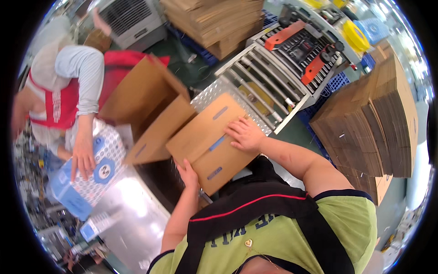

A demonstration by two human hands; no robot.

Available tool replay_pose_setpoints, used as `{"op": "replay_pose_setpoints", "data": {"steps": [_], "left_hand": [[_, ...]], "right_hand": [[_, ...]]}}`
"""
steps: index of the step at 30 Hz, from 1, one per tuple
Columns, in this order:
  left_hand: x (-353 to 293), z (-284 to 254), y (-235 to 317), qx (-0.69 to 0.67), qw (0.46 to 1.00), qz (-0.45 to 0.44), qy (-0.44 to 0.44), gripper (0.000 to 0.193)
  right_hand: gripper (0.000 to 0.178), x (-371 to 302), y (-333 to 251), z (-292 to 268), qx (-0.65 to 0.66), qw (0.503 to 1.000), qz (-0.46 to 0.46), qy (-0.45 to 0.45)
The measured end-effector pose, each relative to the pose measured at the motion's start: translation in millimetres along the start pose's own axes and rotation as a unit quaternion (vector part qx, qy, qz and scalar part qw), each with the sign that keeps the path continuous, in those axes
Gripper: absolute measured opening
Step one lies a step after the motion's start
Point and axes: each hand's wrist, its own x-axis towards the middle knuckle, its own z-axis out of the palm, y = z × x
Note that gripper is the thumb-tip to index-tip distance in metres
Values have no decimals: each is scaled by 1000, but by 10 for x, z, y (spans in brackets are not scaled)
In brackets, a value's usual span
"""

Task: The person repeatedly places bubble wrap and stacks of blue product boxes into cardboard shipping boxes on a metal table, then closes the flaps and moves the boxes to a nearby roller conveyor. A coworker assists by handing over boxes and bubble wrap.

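Note:
A closed brown cardboard box (207, 125) is tilted in front of my body, with slot-like marks and a short blue strip on its face. My left hand (188, 176) grips its lower left edge, thumb on the face, the other fingers partly hidden. Across the right part of that face lies my right hand (246, 134), fingers stretched out and pressing on the cardboard. Just left of this box is an open carton (132, 91) with a raised flap (159, 130). A co-worker's hand (83, 157) rests on a blue and white patterned box (102, 171) farther left.
A metal work surface (132, 223) lies at lower left, bearing a small blue and white carton (98, 226). Ahead are a roller conveyor (260, 80) and a tool rack with orange parts (285, 35). Flattened cardboard stacks (360, 123) stand right and behind (214, 20), near an air cooler (132, 20).

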Motion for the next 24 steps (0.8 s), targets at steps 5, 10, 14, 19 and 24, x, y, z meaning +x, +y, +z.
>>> {"op": "replay_pose_setpoints", "data": {"steps": [5, 10, 14, 19, 24], "left_hand": [[-415, 1503, 133, -50, 996, 5, 76, 65], [-122, 3377, 737, -99, 992, 5, 76, 66], [348, 4478, 1016, -67, 998, 19, -8, 66], [987, 5751, 1077, -97, 988, 43, -108, 70], [967, 6102, 1382, -79, 971, -18, -225, 70]], "right_hand": [[48, -154, 635, -177, -77, 988, 113, 72], [51, -64, 2004, -701, -73, 983, 168, -22], [54, -28, 3125, -1127, -97, 971, 218, -30], [52, 20, 4303, -1439, -137, 948, 286, -3], [43, -42, 5064, -1518, -133, 943, 298, 63]]}}
